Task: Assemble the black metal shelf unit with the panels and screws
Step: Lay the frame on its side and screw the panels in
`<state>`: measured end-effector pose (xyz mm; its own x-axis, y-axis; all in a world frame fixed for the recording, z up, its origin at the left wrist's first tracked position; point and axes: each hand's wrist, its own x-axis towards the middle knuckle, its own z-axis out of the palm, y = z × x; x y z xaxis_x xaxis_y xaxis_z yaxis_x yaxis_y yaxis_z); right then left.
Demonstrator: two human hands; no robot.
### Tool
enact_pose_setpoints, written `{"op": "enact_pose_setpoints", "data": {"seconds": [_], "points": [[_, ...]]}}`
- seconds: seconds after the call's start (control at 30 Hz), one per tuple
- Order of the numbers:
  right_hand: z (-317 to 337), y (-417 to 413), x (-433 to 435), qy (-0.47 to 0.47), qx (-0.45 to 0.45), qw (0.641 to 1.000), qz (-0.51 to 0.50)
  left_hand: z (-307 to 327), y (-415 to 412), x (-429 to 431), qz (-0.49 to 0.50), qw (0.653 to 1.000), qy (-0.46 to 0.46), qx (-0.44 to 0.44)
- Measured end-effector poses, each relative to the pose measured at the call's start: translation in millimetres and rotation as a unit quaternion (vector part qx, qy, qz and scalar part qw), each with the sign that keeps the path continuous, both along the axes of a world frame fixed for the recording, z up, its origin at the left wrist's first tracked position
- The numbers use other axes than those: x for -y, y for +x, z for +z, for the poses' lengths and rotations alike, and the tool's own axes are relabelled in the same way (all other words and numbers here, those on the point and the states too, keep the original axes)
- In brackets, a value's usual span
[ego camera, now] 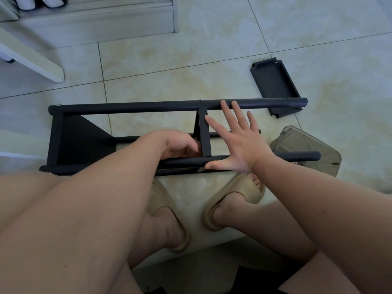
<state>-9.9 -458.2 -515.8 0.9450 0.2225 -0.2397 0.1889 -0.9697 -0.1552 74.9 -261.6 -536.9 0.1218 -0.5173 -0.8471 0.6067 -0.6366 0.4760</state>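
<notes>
Head view: closest to you are your feet in tan slippers (pixel 237 194). Just past them, the black shelf frame (pixel 55 132) lies on its side on the floor. Your left hand (pixel 180 145) is curled up beside the middle panel (pixel 205 136), by the near pole (pixel 297 156); I can't tell if it holds anything. Your right hand (pixel 237 143) is spread wide and flat and holds nothing, with the thumb on the near pole and the fingers reaching up to the far pole (pixel 137 107). The end panel (pixel 84 143) and the middle panel look fitted. Farther off, one loose panel (pixel 273 83) waits on the floor, so I think you're about halfway.
</notes>
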Motion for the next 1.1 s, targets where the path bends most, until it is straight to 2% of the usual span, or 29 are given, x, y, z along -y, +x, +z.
{"op": "enact_pose_setpoints", "data": {"seconds": [0.23, 0.4, 0.57, 0.7, 0.87, 1.1], "points": [[0.0, 0.4, -0.3, -0.004, 0.001, 1.000, 0.000, 1.6, -0.8, 2.0, -0.046, 0.998, 0.022, 0.030], [1.1, 0.2, -0.4, -0.008, -0.002, 1.000, 0.000, -0.9, 1.1, 0.6, -0.005, 1.000, -0.003, 0.005], [1.8, -0.2, -0.6, -0.004, -0.005, 1.000, -0.002, -0.7, 0.1, 2.2, -0.040, 0.999, 0.027, 0.013], [1.1, -0.5, -0.9, -0.001, 0.000, 1.000, -0.001, -1.8, -0.1, 1.6, -0.032, 0.999, 0.007, 0.018], [0.6, -0.6, -0.6, 0.000, 0.004, 1.000, -0.001, -1.6, 2.1, -1.2, -0.017, 0.999, 0.006, -0.030], [-0.4, -0.3, -0.5, -0.002, 0.005, 1.000, 0.000, -0.7, -0.5, 2.9, -0.044, 0.999, 0.029, -0.003]]}}
